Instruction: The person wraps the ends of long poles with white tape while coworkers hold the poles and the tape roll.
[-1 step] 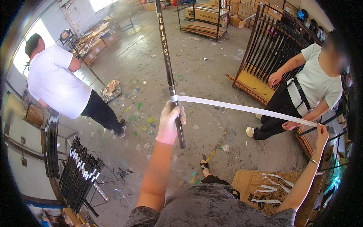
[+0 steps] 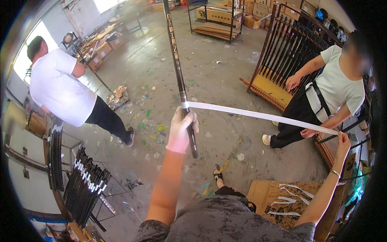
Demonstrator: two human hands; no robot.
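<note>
My left hand (image 2: 182,126), in a white glove, is wrapped round the lower part of a black fishing rod (image 2: 179,74) with gold lettering. The rod stands nearly upright, and its top runs out of view. Just above the glove, one end of a white tape strip (image 2: 258,113) goes round the rod. From there the strip stretches taut to the right, sloping down a little. Its far end is pinched between the fingers of my bare right hand (image 2: 343,142), which is held well away from the rod.
White strips (image 2: 288,200) lie on a cardboard-topped surface (image 2: 258,189) at my lower right. A co-worker (image 2: 336,84) stands beside a rack of dark rods (image 2: 288,52). Another person (image 2: 64,86) is at left, near bundled black rods (image 2: 82,189). Cartons and shelving (image 2: 217,18) stand farther back.
</note>
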